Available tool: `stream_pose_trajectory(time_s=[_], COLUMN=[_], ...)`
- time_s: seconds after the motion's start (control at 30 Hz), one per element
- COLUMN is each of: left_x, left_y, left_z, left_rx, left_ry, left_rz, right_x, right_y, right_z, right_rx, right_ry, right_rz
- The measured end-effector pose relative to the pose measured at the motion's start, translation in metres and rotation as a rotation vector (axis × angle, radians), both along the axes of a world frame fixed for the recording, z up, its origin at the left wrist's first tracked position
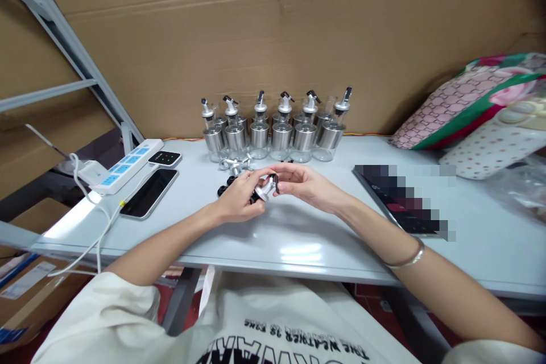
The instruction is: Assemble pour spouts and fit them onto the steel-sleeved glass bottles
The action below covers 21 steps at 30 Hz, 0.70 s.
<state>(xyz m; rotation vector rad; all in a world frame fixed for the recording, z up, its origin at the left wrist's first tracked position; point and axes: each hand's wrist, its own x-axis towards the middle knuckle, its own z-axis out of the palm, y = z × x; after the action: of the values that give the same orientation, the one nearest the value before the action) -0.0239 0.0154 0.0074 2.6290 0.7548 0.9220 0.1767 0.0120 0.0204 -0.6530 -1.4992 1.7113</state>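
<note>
Between my two hands is a silver pour spout (263, 190) with a black flip cap, held above the table. My left hand (239, 198) is closed round its base. At the cap end, my right hand (301, 185) has thumb and fingers pinched on the black flip cap (275, 183). Just behind my left hand lie loose silver spout parts (235, 165) and black stoppers (222, 190), partly covered by the hand. Farther back stand several glass bottles with steel sleeves (259, 136); the front ones carry spouts like the one I hold.
On the left are a white power strip (128, 166), a phone (149, 193), a small black device (165, 158) and a white cable (100, 227). A partly blurred dark tablet-like object (396, 205) lies right. Patterned bags (482, 102) fill the far right. Cardboard (256, 28) walls the back.
</note>
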Motion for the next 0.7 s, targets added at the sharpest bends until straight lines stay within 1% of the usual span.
stream_pose_trajectory(time_s=[0.13,0.27,0.47,0.7], left_x=[-0.0007,0.0005,0.0020,0.0026], left_y=[0.0017,-0.0002,-0.0015,-0.0035], left_z=[0.0004,0.0008,0.0012,-0.0015], left_rx=[-0.044,-0.072,-0.062,-0.123], left_ry=[0.010,-0.002,-0.021,-0.025], left_rz=[-0.046,-0.072,-0.107,-0.105], right_x=[-0.0028,-0.0019,-0.0030,-0.0047], right_y=[-0.0004,-0.0008,-0.0018,-0.0014], right_z=[-0.0013,0.0000,0.0005,-0.0011], right_rx=[-0.067,-0.121,-0.098,-0.069], right_ry=[0.025,0.062,0.123,0.144], right_rz=[-0.033,0.002,0.026,0.027])
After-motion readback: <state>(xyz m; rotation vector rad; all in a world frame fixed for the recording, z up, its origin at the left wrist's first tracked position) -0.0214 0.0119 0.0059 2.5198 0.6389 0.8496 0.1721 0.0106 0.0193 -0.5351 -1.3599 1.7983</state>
